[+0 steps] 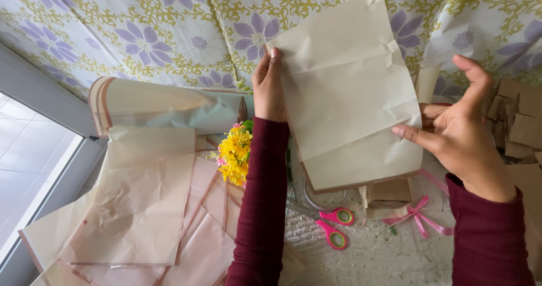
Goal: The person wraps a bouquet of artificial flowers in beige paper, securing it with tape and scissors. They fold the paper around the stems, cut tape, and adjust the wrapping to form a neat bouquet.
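Note:
I hold up a creased beige sheet of wrapping paper [347,88] between both hands. My left hand [269,86] grips its left edge, fingers curled behind the sheet. My right hand [460,131] pinches the right edge, thumb raised and fingers on the paper. Both arms wear dark red sleeves. Below the sheet lies a small bunch of yellow flowers [235,152] with a few pink ones.
Several pink and beige paper sheets [147,201] spread at the left, beside a roll of paper [164,102]. Pink-handled scissors [334,224], a pink ribbon bow [419,214] and a small brown paper bag [389,196] lie below. Cardboard pieces [519,122] are stacked at right. A floral cloth [169,26] hangs behind.

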